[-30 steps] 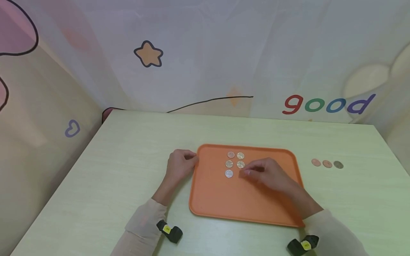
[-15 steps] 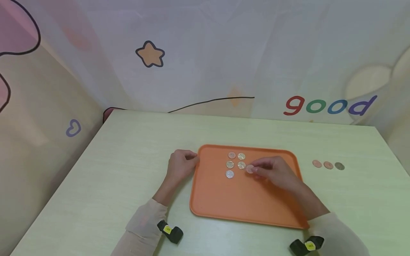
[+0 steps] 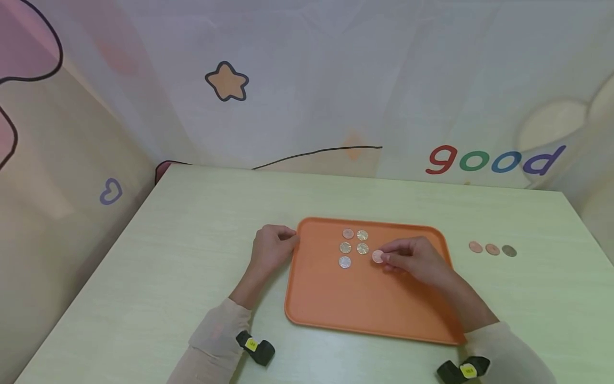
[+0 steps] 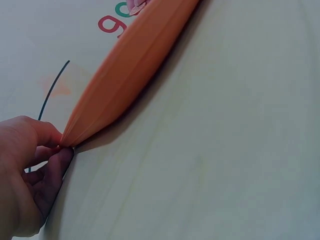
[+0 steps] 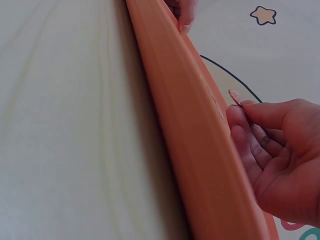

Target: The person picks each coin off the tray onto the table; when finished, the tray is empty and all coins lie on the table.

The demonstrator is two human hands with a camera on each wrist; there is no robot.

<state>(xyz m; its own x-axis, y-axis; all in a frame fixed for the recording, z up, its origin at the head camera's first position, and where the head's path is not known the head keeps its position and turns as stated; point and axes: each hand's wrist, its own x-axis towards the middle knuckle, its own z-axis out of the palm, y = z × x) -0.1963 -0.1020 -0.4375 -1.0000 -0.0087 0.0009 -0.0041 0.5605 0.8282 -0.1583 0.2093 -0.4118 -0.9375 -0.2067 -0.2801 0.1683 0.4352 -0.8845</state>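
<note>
An orange tray point(image 3: 331, 298) lies on the table in the head view. My left hand point(image 3: 273, 248) pinches its left rim; the left wrist view shows thumb and fingertips meeting at the tray's edge. Over the tray's middle, my right hand point(image 3: 417, 260) holds a copper-coloured coin point(image 3: 377, 256) between thumb and fingers, its face showing. Just left of it, several coins lie in two columns: a copper coin point(image 3: 347, 233), gold-toned ones such as this coin point(image 3: 362, 249), and a silver coin point(image 3: 345, 262) at the bottom of the left column. In the right wrist view the held coin point(image 5: 235, 96) stands above the rim.
Right of the tray, two copper coins point(image 3: 492, 249) and a darker coin point(image 3: 509, 250) lie in a row on the pale table point(image 3: 206, 213). A printed cloth backdrop point(image 3: 312, 80) closes off the back and the left side.
My right hand has drawn back slightly to the right from the coin columns, and the copper coin in its fingers has come into sight. My left hand stays at the rim.
</note>
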